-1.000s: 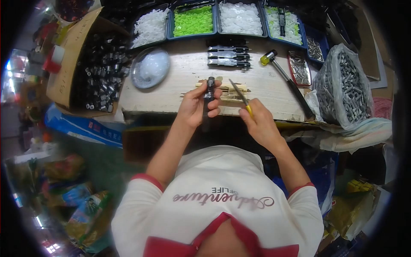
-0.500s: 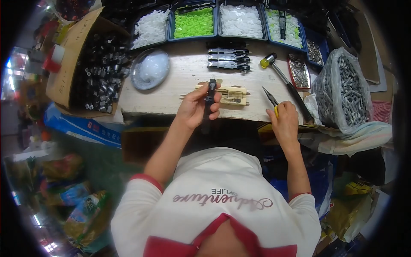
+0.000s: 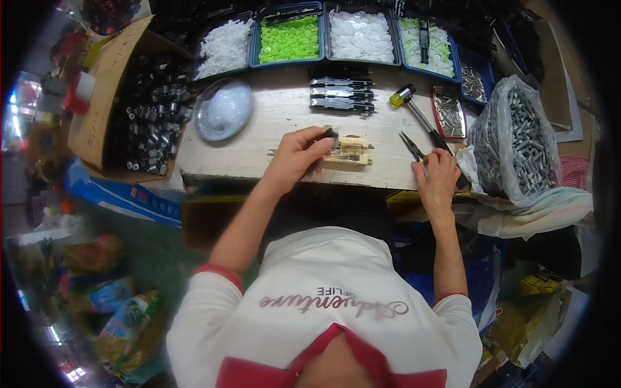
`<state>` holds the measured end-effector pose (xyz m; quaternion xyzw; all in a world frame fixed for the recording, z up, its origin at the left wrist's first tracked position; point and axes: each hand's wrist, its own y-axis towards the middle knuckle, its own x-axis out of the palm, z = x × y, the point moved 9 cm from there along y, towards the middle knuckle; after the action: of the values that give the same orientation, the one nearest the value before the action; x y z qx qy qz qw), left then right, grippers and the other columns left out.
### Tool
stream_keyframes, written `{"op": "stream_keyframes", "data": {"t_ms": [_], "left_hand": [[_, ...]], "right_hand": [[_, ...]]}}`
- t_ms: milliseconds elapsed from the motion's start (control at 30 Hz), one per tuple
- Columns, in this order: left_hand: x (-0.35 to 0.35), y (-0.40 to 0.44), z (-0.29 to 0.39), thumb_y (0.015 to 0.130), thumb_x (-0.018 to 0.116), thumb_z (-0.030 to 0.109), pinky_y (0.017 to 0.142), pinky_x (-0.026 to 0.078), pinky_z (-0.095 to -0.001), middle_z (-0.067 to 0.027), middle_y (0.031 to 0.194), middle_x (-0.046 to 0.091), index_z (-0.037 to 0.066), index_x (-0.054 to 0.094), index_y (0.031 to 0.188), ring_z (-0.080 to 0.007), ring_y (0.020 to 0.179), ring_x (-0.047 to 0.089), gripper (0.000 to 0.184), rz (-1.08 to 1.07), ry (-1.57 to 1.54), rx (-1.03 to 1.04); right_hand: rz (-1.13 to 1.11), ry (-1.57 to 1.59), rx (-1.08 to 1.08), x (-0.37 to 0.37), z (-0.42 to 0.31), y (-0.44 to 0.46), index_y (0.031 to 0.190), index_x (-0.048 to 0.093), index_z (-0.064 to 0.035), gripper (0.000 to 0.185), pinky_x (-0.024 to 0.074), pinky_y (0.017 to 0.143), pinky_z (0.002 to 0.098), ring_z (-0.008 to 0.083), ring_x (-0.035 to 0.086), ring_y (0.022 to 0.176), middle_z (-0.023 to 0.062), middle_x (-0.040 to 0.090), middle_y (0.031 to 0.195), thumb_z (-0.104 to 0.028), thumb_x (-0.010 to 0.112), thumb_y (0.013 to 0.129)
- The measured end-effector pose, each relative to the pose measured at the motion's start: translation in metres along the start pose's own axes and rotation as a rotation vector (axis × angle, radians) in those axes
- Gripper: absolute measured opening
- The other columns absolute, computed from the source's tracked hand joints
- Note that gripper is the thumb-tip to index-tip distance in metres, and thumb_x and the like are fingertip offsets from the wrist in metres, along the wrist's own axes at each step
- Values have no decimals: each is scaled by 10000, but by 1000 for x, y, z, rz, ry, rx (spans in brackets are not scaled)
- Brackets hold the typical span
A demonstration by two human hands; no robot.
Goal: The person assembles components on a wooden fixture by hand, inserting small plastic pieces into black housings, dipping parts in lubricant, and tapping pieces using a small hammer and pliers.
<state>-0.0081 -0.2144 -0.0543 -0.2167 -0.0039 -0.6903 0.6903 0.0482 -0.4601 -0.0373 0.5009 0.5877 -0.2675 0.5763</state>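
Observation:
My left hand (image 3: 299, 155) is closed around a slim black handle-like part (image 3: 330, 133). Only its dark end shows past the fingertips; the fingers hide the rest. That hand is just left of a cream block-shaped fixture (image 3: 352, 150), whose left end it partly covers. On the right, my right hand (image 3: 440, 178) lies over the handles of a pair of pliers (image 3: 410, 146), thumb on one side and fingers on the other. The jaws point away from me on the table. Close beside that hand is a hammer (image 3: 419, 114) with a yellow face, its black grip partly under the fingers.
Several black-and-silver assemblies (image 3: 341, 94) lie behind the fixture. Bins of white (image 3: 362, 35) and green pieces (image 3: 289, 37) line the back. At left are a round dish (image 3: 223, 110) and a carton (image 3: 97, 123); at right, a red tray (image 3: 448, 111) and a bag of metal parts (image 3: 517, 136).
The black part has turned from upright to mostly hidden in my left hand, which has rolled over toward the fixture. My right hand and the pliers have shifted right, closer to the hammer.

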Motion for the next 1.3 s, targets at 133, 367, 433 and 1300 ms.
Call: {"op": "stream_keyframes", "data": {"t_ms": [133,367,433,1300], "left_hand": [[4,22,46,757,659,66,496,423,-243,-72,846,543,61,581,1084,-135,621,529,336,90,649,395],[63,58,25,699,675,106,768,372,-388,-86,893,517,62,598,1023,-258,898,455,337,-109,1620,705],[68,63,24,686,685,119,758,373,-398,-87,895,512,89,594,1025,-255,896,449,353,-84,1676,823],[-20,38,42,622,731,76,655,444,-346,-98,818,506,0,597,861,-256,769,530,285,268,1226,718]], "right_hand": [[4,29,17,1,3,0,843,558,-26,235,334,807,410,284,444,962,113,496,1011,-196,670,727],[7,39,11,0,1,0,840,553,-32,223,333,793,409,283,447,950,110,495,999,-188,666,728],[8,38,8,-1,2,1,839,553,-32,221,333,791,408,283,447,946,108,494,997,-185,666,728],[290,3,-207,-13,12,208,896,632,-118,228,387,704,388,263,525,872,61,562,902,11,546,729]]}}
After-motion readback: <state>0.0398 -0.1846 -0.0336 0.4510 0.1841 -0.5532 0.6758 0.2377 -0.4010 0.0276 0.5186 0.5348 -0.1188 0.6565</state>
